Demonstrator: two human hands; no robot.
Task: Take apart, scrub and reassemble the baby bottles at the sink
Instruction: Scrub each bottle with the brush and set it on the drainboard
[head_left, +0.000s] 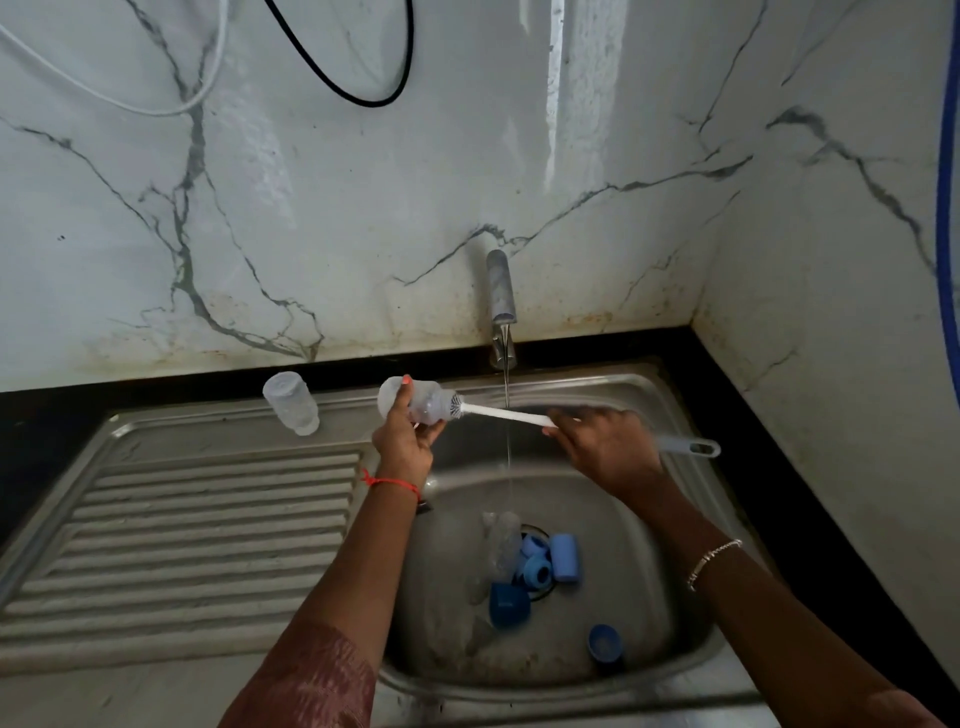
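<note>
My left hand (404, 436) grips a clear baby bottle (426, 402) held sideways over the sink, mouth to the right. My right hand (605, 447) holds the handle of a bottle brush (498, 414); its bristle head sits at the bottle's mouth and the grey handle end (691, 447) sticks out to the right. A second clear bottle (291, 402) stands upside down on the steel ledge at the back left. In the sink basin lie another clear bottle (501, 545) and several blue caps and rings (545, 564).
A thin stream of water falls from the tap (501, 306) into the steel sink (649, 545). The ribbed drainboard (197, 540) lies to the left. One blue cap (604, 643) sits apart at the basin's front right. Marble walls close the back and right.
</note>
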